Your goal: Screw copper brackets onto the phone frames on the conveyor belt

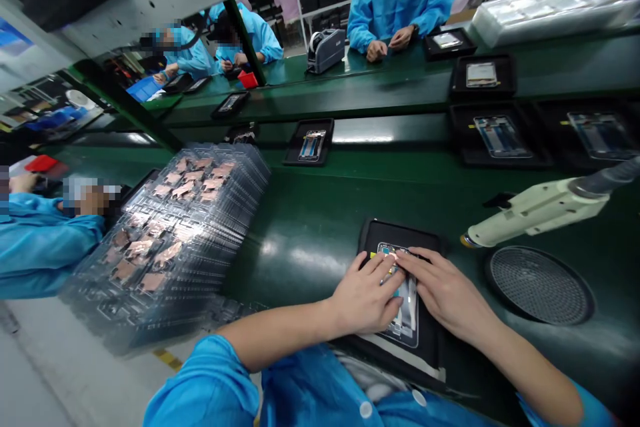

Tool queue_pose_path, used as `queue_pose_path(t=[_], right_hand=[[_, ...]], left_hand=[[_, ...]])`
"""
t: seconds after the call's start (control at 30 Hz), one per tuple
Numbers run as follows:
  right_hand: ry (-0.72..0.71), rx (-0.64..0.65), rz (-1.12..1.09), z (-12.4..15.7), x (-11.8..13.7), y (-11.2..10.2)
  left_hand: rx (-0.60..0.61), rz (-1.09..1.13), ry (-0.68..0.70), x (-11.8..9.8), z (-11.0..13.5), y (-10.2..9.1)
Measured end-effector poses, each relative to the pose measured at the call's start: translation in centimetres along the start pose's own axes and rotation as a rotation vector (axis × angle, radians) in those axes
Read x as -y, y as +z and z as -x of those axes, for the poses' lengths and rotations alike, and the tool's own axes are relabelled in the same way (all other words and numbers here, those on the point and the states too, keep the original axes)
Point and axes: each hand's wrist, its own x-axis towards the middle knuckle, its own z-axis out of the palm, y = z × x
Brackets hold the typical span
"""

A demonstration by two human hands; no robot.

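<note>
A phone frame [406, 310] lies in a black tray [400, 233] on the green bench right in front of me. My left hand [363, 293] rests on the frame's left side, fingers stretched toward its top. My right hand [445, 290] lies over the right side, fingers flat and pressing near the frame's upper end. The fingertips of both hands meet near the top of the frame. Neither hand holds anything.
A stack of clear blister trays [170, 233] with copper-coloured parts stands at my left. A cream electric screwdriver [535, 210] hangs at the right above a round perforated disc [543, 283]. More black trays [310, 141] with phone frames ride the belt behind. Several people in blue coats work around.
</note>
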Motion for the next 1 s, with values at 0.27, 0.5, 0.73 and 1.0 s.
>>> queue_pose_path(t=[0.27, 0.5, 0.73, 1.0], right_hand=[[0.029, -0.064, -0.101, -2.2, -0.2, 0.2], [0.005, -0.042, -0.11, -2.0, -0.6, 0.0], [-0.012, -0.005, -0.085, -1.7, -0.8, 0.5], [-0.005, -0.13, 0.047, -2.5, 0.3, 1.2]], left_hand=[[-0.05, 0.076, -0.018, 0.1, 0.2, 0.4], [-0.079, 0.087, -0.014, 0.1, 0.2, 0.4], [-0.075, 0.083, -0.029, 0.1, 0.1, 0.5], [-0.129, 0.201, -0.027, 2.9, -0.5, 0.2]])
